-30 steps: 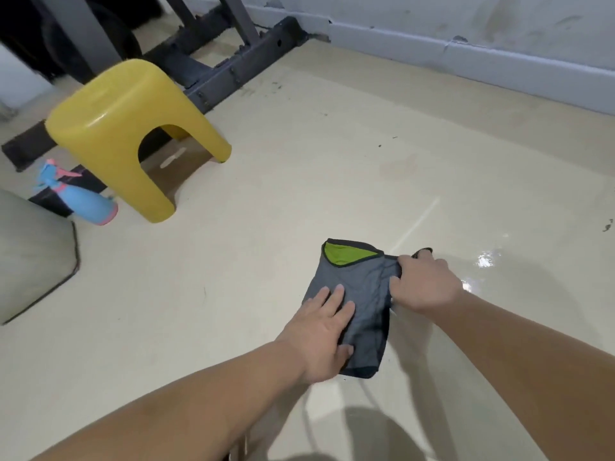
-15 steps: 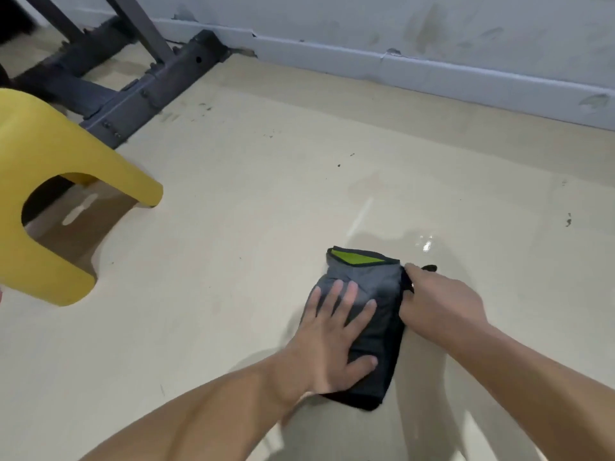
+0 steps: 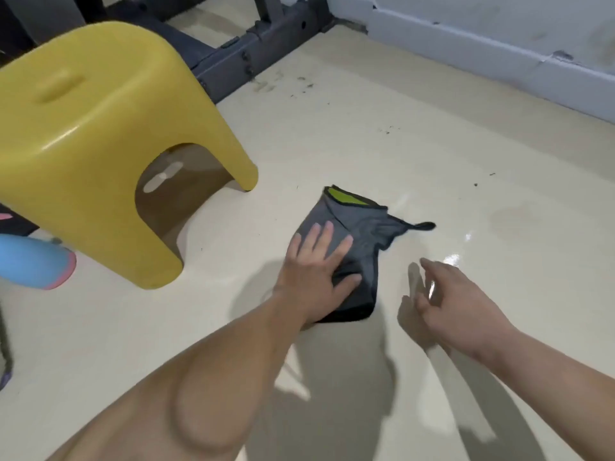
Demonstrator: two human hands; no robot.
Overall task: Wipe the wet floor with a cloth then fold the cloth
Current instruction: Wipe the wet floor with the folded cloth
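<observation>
**Left palm flat on the folded cloth, right hand free beside it**

Head view, sole view on record.

1. Left hand (image 3: 316,267): lying palm-down with fingers straight and spread, pressing on the near-left part of the cloth (image 3: 362,227). The thumb is stretching toward 3 o'clock across the fabric. Nothing is being gripped or pinched.

2. Right hand (image 3: 456,301): hanging at 4 o'clock from the cloth and apart from it, fingers loosely extended and holding nothing. It is blurring in the frame, so whether its fingertips are touching the floor (image 3: 366,128) cannot be told.

3. Cloth: grey with dark edging, lying folded on the floor near frame centre. A lime-green patch (image 3: 346,197) is showing at its 12 o'clock end. A small dark loop (image 3: 424,225) is trailing out at 2 o'clock.

4. Floor: cream and glossy. Bright wet glints (image 3: 452,259) are shining at 3 o'clock from the cloth, just beyond the right hand's fingertips. Dark specks are lying scattered toward 12 and 1 o'clock.

5. Yellow stool (image 3: 100,128): standing at 10 o'clock from the cloth, near it but not touching.

6. Blue bottle (image 3: 33,264): showing at 9 o'clock on the frame's left edge, just beside the stool's near leg. Only its pink-banded end is appearing.

7. Dark metal frame (image 3: 253,44): running along the floor at 11 to 12 o'clock, behind the stool.

8. Grey wall base (image 3: 499,51): crossing at 1 o'clock, well apart from the cloth.
</observation>
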